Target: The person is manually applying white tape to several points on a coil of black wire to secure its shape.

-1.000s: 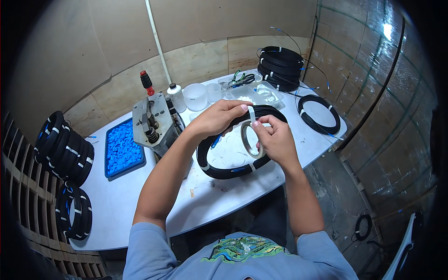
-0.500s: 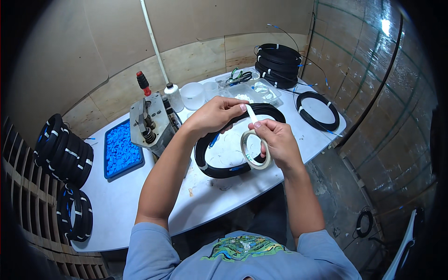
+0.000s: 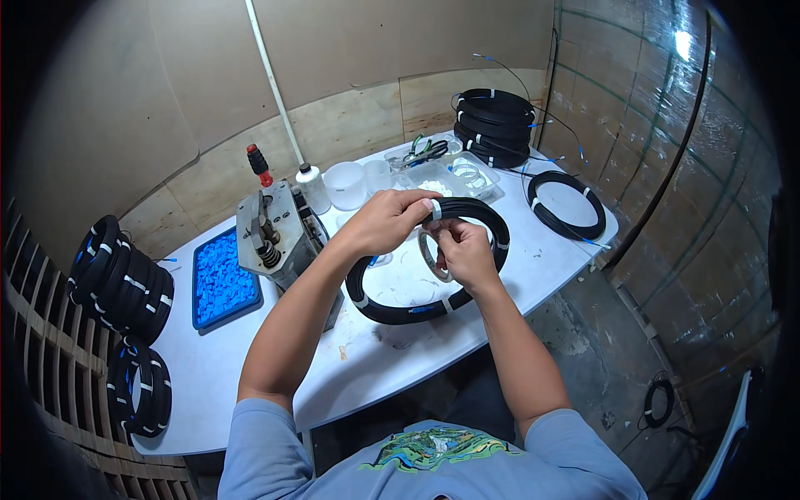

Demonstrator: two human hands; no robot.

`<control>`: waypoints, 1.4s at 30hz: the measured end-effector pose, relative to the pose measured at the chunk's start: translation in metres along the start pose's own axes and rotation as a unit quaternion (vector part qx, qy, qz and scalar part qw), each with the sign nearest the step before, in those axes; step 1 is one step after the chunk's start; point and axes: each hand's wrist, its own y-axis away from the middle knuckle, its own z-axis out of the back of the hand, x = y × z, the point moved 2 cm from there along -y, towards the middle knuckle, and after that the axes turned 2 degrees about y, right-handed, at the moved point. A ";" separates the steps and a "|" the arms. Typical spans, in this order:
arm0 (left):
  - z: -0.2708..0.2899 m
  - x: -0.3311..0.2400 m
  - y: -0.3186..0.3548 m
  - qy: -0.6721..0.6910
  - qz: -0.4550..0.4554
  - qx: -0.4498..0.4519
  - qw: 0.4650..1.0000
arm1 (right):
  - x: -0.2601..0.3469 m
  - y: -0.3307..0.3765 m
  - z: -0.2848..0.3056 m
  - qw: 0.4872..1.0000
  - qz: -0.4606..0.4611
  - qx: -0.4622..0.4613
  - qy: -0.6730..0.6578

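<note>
A coil of black cable [image 3: 492,218] is tilted up off the white table in front of me. My left hand [image 3: 387,222] is closed on its upper left side, the thumb beside a band of white tape [image 3: 436,209] lying across the cable. Inside the ring, my right hand [image 3: 467,252] grips a roll of white tape [image 3: 426,255] just below that band. Other white bands cross the coil at its right side and bottom. A blue connector [image 3: 422,309] shows on its lower edge. My left fingertips are hidden behind the coil.
Left of the coil stands a metal hand press [image 3: 271,229], beside a blue tray [image 3: 197,287] of small blue pieces. Behind are a white bottle [image 3: 311,187], plastic cups [image 3: 345,185] and a clear box [image 3: 483,177]. Stacked cable coils [image 3: 496,125] stand back right, more [image 3: 125,287] at left.
My right hand has moved left and inside the ring with the tape roll. The strip stretched above the coil now lies across the cable. The coil is tilted up more.
</note>
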 end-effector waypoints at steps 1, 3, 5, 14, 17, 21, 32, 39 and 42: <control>-0.001 -0.001 0.000 -0.035 -0.041 -0.030 0.998 | 0.001 -0.001 -0.001 1.000 -0.008 0.004 -0.013; -0.002 -0.007 0.001 -0.029 -0.043 -0.042 0.998 | 0.001 -0.004 -0.001 1.000 -0.011 0.003 0.000; 0.000 -0.015 0.005 -0.098 -0.023 -0.030 0.994 | -0.004 -0.007 -0.003 1.000 -0.014 0.001 0.013; -0.005 -0.015 0.005 -0.144 -0.048 -0.042 0.988 | -0.014 0.002 0.009 0.968 0.061 -0.039 0.239; -0.001 -0.011 0.009 -0.171 -0.056 -0.070 0.981 | 0.021 0.025 0.025 0.899 0.116 -0.011 0.422; -0.001 -0.010 0.010 -0.202 -0.052 -0.071 0.975 | 0.085 0.015 0.041 0.922 0.222 -0.112 0.297; -0.016 -0.029 0.008 -0.235 -0.072 -0.054 0.968 | 0.063 -0.091 0.052 0.830 -0.296 0.445 0.159; -0.014 -0.033 0.008 -0.243 -0.011 -0.031 0.970 | 0.051 -0.098 0.046 0.874 -0.184 0.443 0.081; -0.016 -0.029 0.009 -0.215 -0.027 -0.060 0.974 | 0.060 -0.103 0.043 0.909 -0.137 0.389 0.065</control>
